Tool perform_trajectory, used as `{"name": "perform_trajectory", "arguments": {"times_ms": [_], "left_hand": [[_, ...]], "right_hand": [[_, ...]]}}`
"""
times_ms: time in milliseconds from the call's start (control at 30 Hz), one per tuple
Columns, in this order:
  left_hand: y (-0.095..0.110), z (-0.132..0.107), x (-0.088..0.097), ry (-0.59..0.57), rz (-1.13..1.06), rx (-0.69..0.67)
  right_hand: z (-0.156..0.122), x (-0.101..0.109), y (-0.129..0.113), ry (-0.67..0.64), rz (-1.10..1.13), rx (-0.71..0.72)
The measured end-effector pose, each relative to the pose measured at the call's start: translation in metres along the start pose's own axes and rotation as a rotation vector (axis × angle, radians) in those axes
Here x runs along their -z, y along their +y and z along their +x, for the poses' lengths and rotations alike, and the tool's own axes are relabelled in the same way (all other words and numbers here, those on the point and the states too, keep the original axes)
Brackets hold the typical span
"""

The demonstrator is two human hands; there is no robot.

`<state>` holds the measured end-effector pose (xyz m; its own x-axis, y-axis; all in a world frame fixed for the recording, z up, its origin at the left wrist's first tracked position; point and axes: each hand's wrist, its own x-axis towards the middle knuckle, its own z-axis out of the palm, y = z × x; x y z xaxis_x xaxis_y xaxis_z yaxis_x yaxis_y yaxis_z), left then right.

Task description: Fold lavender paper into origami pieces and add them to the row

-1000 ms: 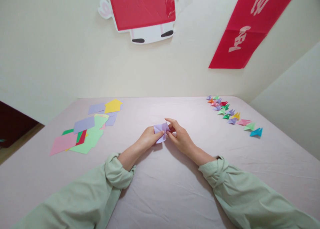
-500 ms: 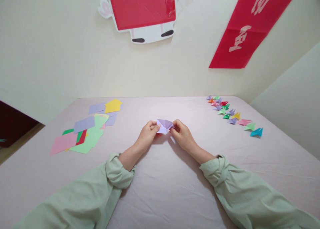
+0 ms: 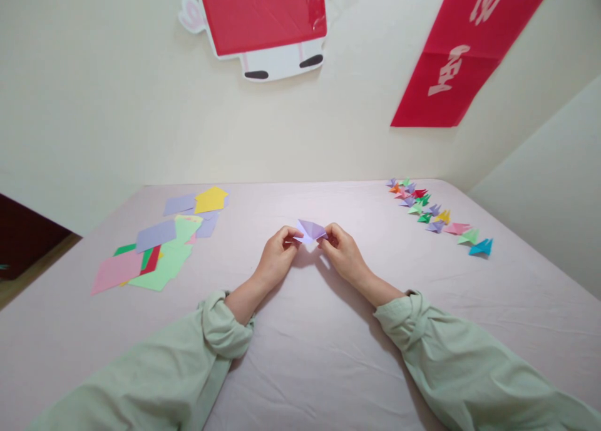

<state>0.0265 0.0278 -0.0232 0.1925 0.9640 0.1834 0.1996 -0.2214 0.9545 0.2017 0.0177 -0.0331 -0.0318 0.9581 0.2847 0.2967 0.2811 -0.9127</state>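
Between my two hands, a little above the table, is a purple sheet of origami paper [image 3: 310,230], partly folded, with a darker triangular flap at its top. My left hand [image 3: 280,249] pinches its left corner between thumb and fingers. On the opposite side, my right hand [image 3: 341,248] grips the right edge with thumb and forefinger. The fingertips hide both ends of the paper, and a shadow falls on the cloth below.
Loose coloured paper sheets [image 3: 157,235] lie overlapping at the left of the cloth-covered table [image 3: 300,356]. Several small folded paper figures [image 3: 434,213] form a diagonal line at the right. The wall behind carries a red banner [image 3: 462,67] and a red-and-white cutout [image 3: 265,17].
The left part of the purple paper has tipped, so its pale face looks narrower and more spread. My left fingers have shifted their pinch slightly; my right hand has hardly moved.
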Motion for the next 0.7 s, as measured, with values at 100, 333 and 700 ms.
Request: {"name": "perform_trajectory", "arguments": {"times_ms": [100,333,700], "left_hand": [[0.002,0.0,0.001,0.003,0.038,-0.069],[0.004,-0.004,0.0,-0.051,0.15,-0.181],[0.005,-0.006,-0.005,-0.018,0.073,-0.056]], "right_hand": [[-0.001,-0.001,0.0,-0.016,-0.015,0.003],[-0.004,-0.001,-0.012,-0.073,-0.105,0.049],[-0.007,-0.004,-0.016,-0.14,-0.106,0.018]]}}
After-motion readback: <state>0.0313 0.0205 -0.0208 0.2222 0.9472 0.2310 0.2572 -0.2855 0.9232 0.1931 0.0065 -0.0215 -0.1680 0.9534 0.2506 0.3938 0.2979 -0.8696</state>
